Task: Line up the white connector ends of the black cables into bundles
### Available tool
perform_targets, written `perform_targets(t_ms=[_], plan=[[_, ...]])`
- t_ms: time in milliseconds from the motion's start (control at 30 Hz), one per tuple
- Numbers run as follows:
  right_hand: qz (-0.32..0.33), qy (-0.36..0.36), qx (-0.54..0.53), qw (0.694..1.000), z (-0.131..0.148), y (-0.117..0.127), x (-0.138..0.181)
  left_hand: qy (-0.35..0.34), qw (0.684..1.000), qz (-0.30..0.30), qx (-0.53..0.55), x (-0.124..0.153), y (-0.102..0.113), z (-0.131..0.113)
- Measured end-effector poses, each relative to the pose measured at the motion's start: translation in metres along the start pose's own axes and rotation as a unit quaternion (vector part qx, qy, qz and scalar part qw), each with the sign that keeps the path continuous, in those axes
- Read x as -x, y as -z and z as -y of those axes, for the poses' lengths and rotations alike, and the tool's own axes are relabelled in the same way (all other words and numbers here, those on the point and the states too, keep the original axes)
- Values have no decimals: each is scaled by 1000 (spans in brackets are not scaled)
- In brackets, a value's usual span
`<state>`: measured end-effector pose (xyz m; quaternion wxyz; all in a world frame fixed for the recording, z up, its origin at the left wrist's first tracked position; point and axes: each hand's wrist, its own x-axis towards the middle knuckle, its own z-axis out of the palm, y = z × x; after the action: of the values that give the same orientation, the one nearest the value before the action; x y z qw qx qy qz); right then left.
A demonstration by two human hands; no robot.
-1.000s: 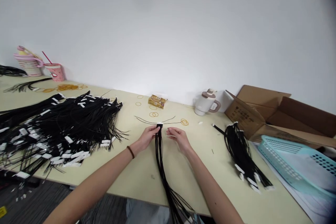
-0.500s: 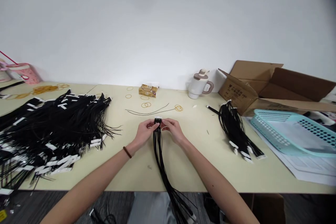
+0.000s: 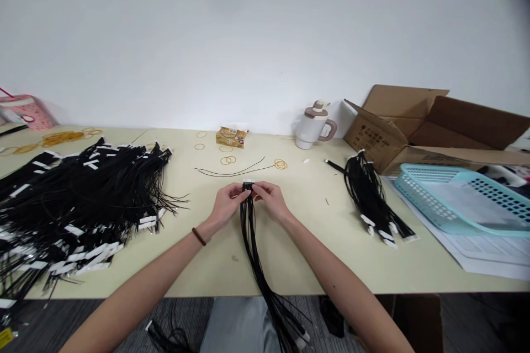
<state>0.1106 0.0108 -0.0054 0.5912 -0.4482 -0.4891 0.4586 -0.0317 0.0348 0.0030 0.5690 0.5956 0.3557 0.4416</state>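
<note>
A bundle of thin black cables [image 3: 253,248] lies along the pale yellow table [image 3: 306,265] and trails over its front edge toward me. My left hand [image 3: 227,204] and my right hand [image 3: 269,199] pinch the bundle's far end from either side, fingers closed on it, fingertips almost touching. Just beyond my hands lie two loose black cables [image 3: 232,170] and several yellow rubber bands [image 3: 280,164].
A big heap of black cables with white tags [image 3: 78,204] fills the left. A smaller bundle [image 3: 372,198] lies right, beside a blue basket [image 3: 464,198] on papers and an open cardboard box [image 3: 414,127]. A white mug [image 3: 309,127], a small rubber-band box [image 3: 232,136] and a pink cup [image 3: 25,110] stand at the back.
My right hand has closed in on the bundle's end and now pinches it together with my left. The view has tilted down and shifted a little right.
</note>
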Motion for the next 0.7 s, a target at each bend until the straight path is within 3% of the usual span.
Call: perform_targets(t_ms=[700], plan=[[-40, 55, 115, 991, 6, -1, 4, -37, 996, 51, -64, 2, 3, 1]])
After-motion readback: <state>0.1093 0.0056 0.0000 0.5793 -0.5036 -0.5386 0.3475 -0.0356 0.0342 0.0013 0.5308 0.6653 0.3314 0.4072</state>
